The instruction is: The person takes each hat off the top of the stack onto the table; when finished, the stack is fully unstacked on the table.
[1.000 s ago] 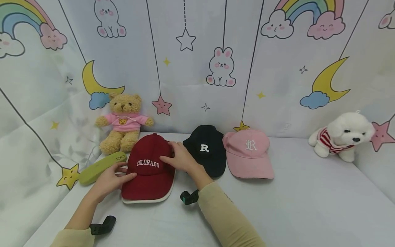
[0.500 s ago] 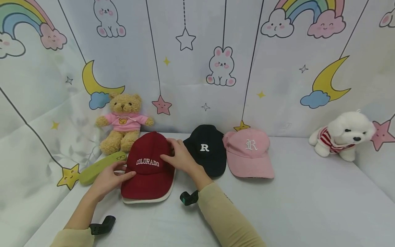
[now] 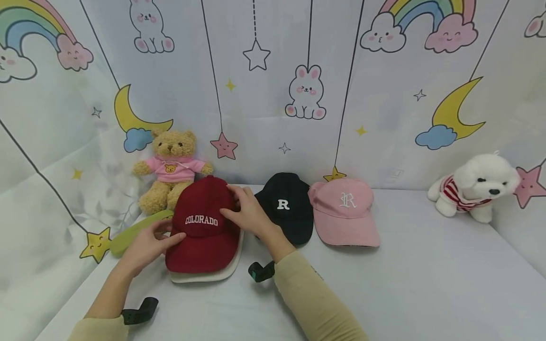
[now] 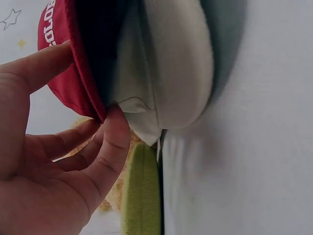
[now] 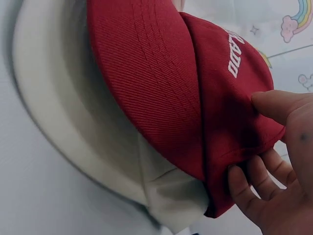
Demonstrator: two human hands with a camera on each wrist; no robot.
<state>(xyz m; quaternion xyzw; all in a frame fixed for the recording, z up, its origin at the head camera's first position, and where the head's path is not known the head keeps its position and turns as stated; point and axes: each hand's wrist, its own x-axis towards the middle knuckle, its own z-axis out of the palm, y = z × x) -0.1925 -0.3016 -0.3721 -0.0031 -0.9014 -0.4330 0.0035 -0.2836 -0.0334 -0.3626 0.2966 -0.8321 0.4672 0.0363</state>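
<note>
Above a white tabletop (image 3: 405,284), the left hand (image 3: 147,248) and right hand (image 3: 251,215) pinch opposite sides of a red cap (image 3: 204,253), over a cream cap (image 4: 183,63); even, level lifting should leave the lower one undisturbed. Behind sits a teddy bear (image 3: 172,163).
</note>
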